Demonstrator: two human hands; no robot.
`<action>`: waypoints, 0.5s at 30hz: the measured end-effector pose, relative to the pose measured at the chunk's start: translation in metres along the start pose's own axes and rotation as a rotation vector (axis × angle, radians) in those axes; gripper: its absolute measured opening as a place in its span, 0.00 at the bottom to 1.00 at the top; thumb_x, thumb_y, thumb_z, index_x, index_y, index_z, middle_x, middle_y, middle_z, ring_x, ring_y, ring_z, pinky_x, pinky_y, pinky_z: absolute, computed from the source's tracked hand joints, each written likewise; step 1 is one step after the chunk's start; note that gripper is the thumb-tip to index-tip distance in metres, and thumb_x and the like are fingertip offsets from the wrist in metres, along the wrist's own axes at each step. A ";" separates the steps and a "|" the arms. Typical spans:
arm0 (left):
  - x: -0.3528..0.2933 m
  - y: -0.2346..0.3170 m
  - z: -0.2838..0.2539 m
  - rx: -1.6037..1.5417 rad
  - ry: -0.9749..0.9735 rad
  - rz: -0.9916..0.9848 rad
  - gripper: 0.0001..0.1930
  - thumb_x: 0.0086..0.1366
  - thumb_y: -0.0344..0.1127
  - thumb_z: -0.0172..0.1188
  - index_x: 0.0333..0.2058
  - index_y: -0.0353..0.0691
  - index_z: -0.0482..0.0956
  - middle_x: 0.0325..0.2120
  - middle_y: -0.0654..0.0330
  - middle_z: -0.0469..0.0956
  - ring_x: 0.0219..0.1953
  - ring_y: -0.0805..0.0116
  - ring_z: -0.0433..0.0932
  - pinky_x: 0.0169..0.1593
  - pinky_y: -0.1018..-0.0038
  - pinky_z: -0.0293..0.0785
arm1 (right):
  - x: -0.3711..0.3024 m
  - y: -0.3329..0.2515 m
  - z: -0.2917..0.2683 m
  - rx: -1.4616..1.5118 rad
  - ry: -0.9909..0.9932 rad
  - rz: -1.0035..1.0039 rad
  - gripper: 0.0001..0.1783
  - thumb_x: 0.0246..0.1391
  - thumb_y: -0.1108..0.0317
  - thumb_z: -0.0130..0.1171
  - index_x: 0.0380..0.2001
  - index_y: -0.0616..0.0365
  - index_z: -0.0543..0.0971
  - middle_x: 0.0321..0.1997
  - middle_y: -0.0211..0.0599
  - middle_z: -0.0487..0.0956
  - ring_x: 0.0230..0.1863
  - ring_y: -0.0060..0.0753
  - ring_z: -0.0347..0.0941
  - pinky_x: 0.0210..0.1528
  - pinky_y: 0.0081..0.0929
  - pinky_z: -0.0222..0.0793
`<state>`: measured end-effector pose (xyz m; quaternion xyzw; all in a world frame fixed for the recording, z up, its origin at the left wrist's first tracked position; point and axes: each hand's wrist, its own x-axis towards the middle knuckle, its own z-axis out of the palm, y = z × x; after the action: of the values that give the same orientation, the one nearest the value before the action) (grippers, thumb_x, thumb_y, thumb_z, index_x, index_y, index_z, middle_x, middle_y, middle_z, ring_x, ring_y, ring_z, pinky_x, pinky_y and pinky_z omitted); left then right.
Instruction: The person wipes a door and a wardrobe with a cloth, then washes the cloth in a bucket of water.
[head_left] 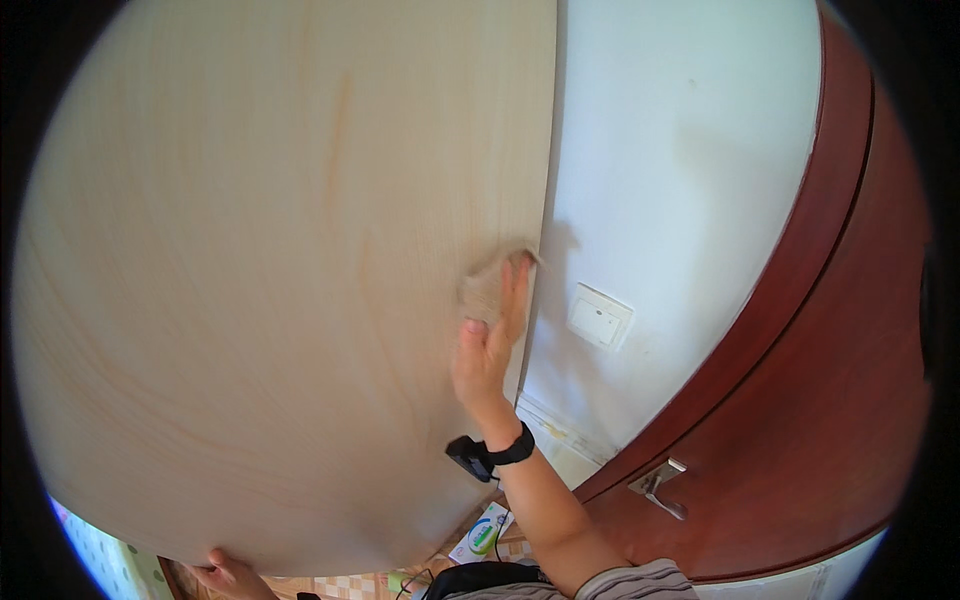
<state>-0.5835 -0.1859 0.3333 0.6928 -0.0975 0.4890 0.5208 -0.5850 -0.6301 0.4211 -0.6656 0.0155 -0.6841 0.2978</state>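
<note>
A large pale wood-grain panel (260, 260) fills the left and middle of the view. My right hand (488, 345) is near its right edge, pressing a beige-grey cloth (482, 292) against the surface; cloth and fingertips are slightly blurred. The fingers lie along the cloth, with the thumb on its near side. A black strap with a small device (490, 455) circles my right wrist. Low on the left, my left hand (232, 578) rests by the panel's bottom edge, thumb and a finger apart. Part of that hand is cut off by the frame, and nothing shows in it.
White wall with a light switch (600, 316) stands right of the panel. Beyond it is a dark red door (770, 440) with a metal handle (662, 490). A white and green package (482, 532) and a dark cable lie on the patterned floor. Spotted fabric (100, 550) shows at lower left.
</note>
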 end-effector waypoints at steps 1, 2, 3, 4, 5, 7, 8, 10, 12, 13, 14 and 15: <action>0.000 -0.002 -0.001 0.003 0.005 0.003 0.41 0.63 0.58 0.55 0.61 0.27 0.58 0.56 0.49 0.67 0.54 0.62 0.67 0.57 0.68 0.64 | -0.016 0.010 -0.004 0.010 0.020 0.099 0.38 0.63 0.44 0.38 0.66 0.61 0.55 0.72 0.55 0.46 0.73 0.54 0.40 0.69 0.50 0.32; -0.002 -0.003 -0.003 0.015 0.005 -0.008 0.40 0.63 0.58 0.55 0.61 0.27 0.58 0.55 0.49 0.67 0.53 0.62 0.68 0.55 0.68 0.65 | -0.033 0.021 -0.007 0.021 0.038 0.199 0.39 0.63 0.44 0.38 0.67 0.63 0.52 0.72 0.55 0.45 0.73 0.54 0.39 0.70 0.48 0.32; -0.005 -0.004 -0.003 0.025 0.001 -0.022 0.40 0.64 0.58 0.55 0.61 0.28 0.58 0.54 0.49 0.68 0.52 0.62 0.69 0.54 0.69 0.67 | -0.050 0.034 -0.013 0.022 0.036 0.200 0.39 0.63 0.44 0.38 0.67 0.63 0.52 0.72 0.55 0.45 0.73 0.54 0.39 0.70 0.48 0.32; -0.007 -0.001 0.000 0.030 0.001 -0.023 0.40 0.64 0.58 0.55 0.61 0.28 0.58 0.54 0.49 0.68 0.52 0.62 0.69 0.54 0.69 0.67 | -0.070 0.046 -0.018 0.018 0.044 0.268 0.41 0.63 0.43 0.38 0.67 0.65 0.49 0.72 0.55 0.44 0.73 0.53 0.39 0.70 0.45 0.32; -0.010 0.007 0.006 0.019 0.014 -0.044 0.40 0.63 0.58 0.55 0.60 0.28 0.59 0.53 0.50 0.69 0.51 0.62 0.70 0.53 0.69 0.67 | -0.089 0.056 -0.022 0.015 0.051 0.336 0.42 0.63 0.43 0.38 0.67 0.67 0.47 0.72 0.54 0.43 0.73 0.52 0.39 0.71 0.42 0.32; -0.004 0.026 0.012 0.005 0.040 -0.037 0.40 0.63 0.58 0.55 0.60 0.29 0.59 0.51 0.51 0.71 0.49 0.63 0.71 0.52 0.69 0.68 | -0.121 0.062 -0.024 0.067 0.095 0.432 0.42 0.64 0.45 0.38 0.67 0.68 0.46 0.72 0.54 0.43 0.73 0.51 0.38 0.71 0.40 0.32; -0.007 0.030 0.020 -0.010 0.046 -0.045 0.40 0.63 0.58 0.56 0.60 0.29 0.60 0.50 0.52 0.71 0.48 0.64 0.71 0.51 0.70 0.69 | -0.137 0.068 -0.026 0.093 0.136 0.518 0.42 0.64 0.46 0.38 0.67 0.69 0.45 0.72 0.54 0.43 0.73 0.50 0.38 0.71 0.37 0.32; -0.006 0.028 0.025 -0.070 -0.008 -0.085 0.41 0.62 0.60 0.56 0.60 0.29 0.59 0.51 0.52 0.71 0.50 0.65 0.70 0.52 0.70 0.67 | -0.150 0.066 -0.019 0.119 0.165 0.575 0.41 0.64 0.47 0.39 0.67 0.69 0.44 0.73 0.54 0.42 0.73 0.48 0.36 0.71 0.35 0.32; -0.006 0.034 0.029 -0.086 -0.011 -0.082 0.42 0.61 0.60 0.56 0.60 0.29 0.59 0.51 0.52 0.71 0.50 0.65 0.69 0.53 0.71 0.67 | -0.137 0.030 -0.009 0.051 0.231 0.621 0.39 0.63 0.52 0.42 0.68 0.65 0.45 0.73 0.54 0.43 0.73 0.50 0.36 0.71 0.44 0.30; -0.006 0.039 0.031 -0.059 0.008 -0.064 0.42 0.61 0.61 0.56 0.60 0.29 0.59 0.52 0.52 0.71 0.51 0.65 0.69 0.53 0.71 0.66 | -0.127 0.009 -0.007 0.057 0.238 0.623 0.39 0.63 0.52 0.42 0.68 0.65 0.45 0.73 0.54 0.43 0.73 0.50 0.36 0.71 0.44 0.30; -0.003 0.040 0.032 -0.032 0.027 -0.042 0.43 0.60 0.61 0.56 0.60 0.30 0.59 0.52 0.53 0.70 0.51 0.66 0.69 0.54 0.72 0.66 | -0.116 -0.016 0.000 -0.030 0.121 0.455 0.37 0.62 0.55 0.43 0.67 0.62 0.49 0.72 0.53 0.44 0.73 0.52 0.37 0.70 0.49 0.29; -0.002 0.034 0.024 -0.025 0.010 -0.042 0.43 0.59 0.62 0.56 0.60 0.30 0.58 0.53 0.53 0.70 0.51 0.66 0.69 0.54 0.72 0.66 | -0.107 -0.038 0.006 -0.113 0.002 0.288 0.35 0.60 0.58 0.44 0.67 0.59 0.53 0.72 0.53 0.45 0.73 0.53 0.38 0.70 0.55 0.27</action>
<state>-0.5923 -0.2208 0.3537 0.6856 -0.0865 0.4804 0.5401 -0.6004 -0.5509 0.3408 -0.6717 0.1495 -0.6330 0.3547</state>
